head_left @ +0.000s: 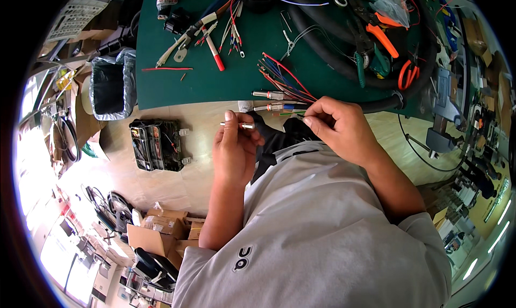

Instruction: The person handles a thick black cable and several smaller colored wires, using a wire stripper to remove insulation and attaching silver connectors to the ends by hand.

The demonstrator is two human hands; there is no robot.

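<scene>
My left hand (232, 152) is raised in front of the bench edge, closed with a small silver metal connector pin (247, 125) between thumb and fingers. To its right, my right hand (344, 129) pinches a thin green-and-yellow wire (287, 114), whose end points toward the left hand. The pin and this wire are apart. Just above, two more wires with silver metal pins (269, 95) on their ends stick out past the bench edge. Behind them, several red, blue and brown wires (287, 78) fan out on the green bench top (183, 87).
A thick black cable (317, 33) curves round the bench's right side. Orange-handled pliers (382, 40), green-handled pliers (360, 68) and red-handled cutters (408, 74) lie there. A red-and-white tool (214, 52) rests farther left. A lined bin (113, 85) and an open toolbox (157, 145) stand on the floor.
</scene>
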